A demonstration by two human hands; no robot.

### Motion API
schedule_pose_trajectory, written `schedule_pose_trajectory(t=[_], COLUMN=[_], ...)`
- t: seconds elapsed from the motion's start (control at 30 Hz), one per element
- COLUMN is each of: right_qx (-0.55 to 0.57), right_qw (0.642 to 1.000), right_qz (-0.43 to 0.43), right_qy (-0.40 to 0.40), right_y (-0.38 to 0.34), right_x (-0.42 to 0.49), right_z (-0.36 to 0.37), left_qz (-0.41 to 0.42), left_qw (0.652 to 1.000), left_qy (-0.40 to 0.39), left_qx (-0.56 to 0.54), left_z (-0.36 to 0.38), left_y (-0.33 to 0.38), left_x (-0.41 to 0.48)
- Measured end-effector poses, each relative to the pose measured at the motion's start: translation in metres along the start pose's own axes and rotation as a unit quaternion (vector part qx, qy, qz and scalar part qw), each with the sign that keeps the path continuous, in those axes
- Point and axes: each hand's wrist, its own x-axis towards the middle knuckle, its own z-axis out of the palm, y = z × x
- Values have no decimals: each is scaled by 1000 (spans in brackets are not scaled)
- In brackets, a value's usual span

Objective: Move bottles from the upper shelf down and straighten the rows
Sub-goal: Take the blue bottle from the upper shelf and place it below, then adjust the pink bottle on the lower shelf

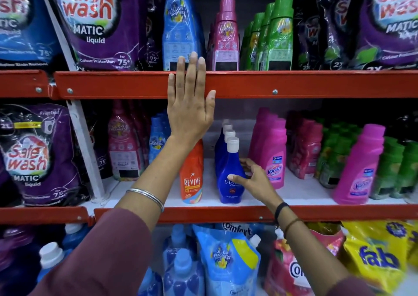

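Observation:
My left hand [190, 106] is raised flat with fingers spread over the red edge of the upper shelf [294, 84], its fingertips just below a tall blue bottle [178, 26]. My right hand [253, 178] wraps the front dark blue bottle with a white cap [228, 167] on the middle shelf, thumb on its front and fingers behind. That bottle heads a row of similar blue bottles. An orange Revive bottle [192, 173] stands just left of it, partly behind my left forearm. A pink bottle [226, 38] and green bottles [278, 35] stand on the upper shelf.
Purple Safe Wash pouches [95, 24] fill the upper left and right. Pink Vanish bottles [269, 151] and green bottles [391, 167] crowd the middle shelf right of my right hand. Blue, pink and yellow refill pouches [226, 259] sit on the lower shelf.

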Motion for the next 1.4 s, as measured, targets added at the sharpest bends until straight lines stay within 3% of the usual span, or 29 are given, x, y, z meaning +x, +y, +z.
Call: schedule_pose_trajectory(t=[0.1,0.2,0.33,0.47,0.53,0.7,0.77,1.13,1.4], right_qx=[14,13,-47,-126,-138,-142,-158,-203,-187], right_qw=[999,976,872,803,803,872,884,877,903], right_qz=[-16,-58,-103,-78,-40,97,123,84,37], right_qy=[49,209,475,577,579,458,422,427,386], right_y=[-3,-7,-4,17,29,58,64,47,6], right_x=[-7,-18,-31,-41,-47,-52,-53,-60,-37], right_z=[-17,-46,-95,-147,-166,-193,-193,-188,-127], left_qz=[-13,-5,17,-2,-4,-9,-12,-7,1], left_qw=[1000,1000,999,999,999,999,999,999,999], left_qy=[-12,-28,-37,-47,-46,-42,-46,-54,-44], left_qx=[0,-6,-21,-11,-4,-4,-6,-6,-2], left_z=[-3,-3,2,10,13,15,15,15,16], left_y=[6,19,44,57,57,58,58,57,55], left_x=[1,4,12,15,15,15,15,14,14])
